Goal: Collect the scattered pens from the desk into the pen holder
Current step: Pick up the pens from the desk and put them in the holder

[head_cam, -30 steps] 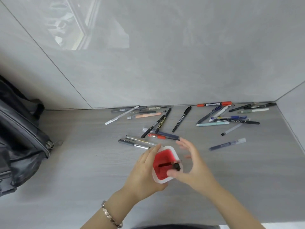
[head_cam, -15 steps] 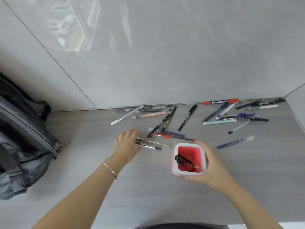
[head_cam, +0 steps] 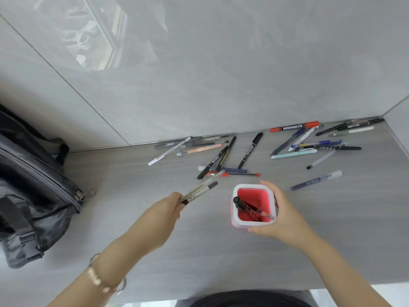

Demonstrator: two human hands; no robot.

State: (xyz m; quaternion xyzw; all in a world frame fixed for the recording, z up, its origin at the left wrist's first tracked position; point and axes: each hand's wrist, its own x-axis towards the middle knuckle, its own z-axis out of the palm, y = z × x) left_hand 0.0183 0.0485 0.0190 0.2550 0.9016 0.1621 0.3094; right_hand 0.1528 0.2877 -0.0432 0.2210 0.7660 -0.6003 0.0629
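The left hand (head_cam: 164, 209) now pinches two slim pens (head_cam: 199, 192) by their near ends and has them lifted clear of the desk (head_cam: 332, 229); half a second ago the same hand lay flat over them where they rested on the surface. The pens point up and away toward the wall, slightly blurred, so their markings cannot be read. That pickup means the next move is probably a short carry to the right and a drop into the pen holder (head_cam: 253, 206).

The right hand (head_cam: 280, 214) is wrapped around the holder's far and right sides, fingers curled on the wall and thumb at the near corner, as it was half a second ago. It steadies the holder, which stands upright on the desk, just right of the held pens.

The holder is a square cup, white outside and red inside. A black marker and at least one thin pen lean inside it, tips toward the near right corner.

Beyond the hands, many pens remain scattered: a middle cluster (head_cam: 223, 162) near the holder and another group (head_cam: 314, 145) toward the far right corner. A dark backpack (head_cam: 33, 196) sits at the left edge.
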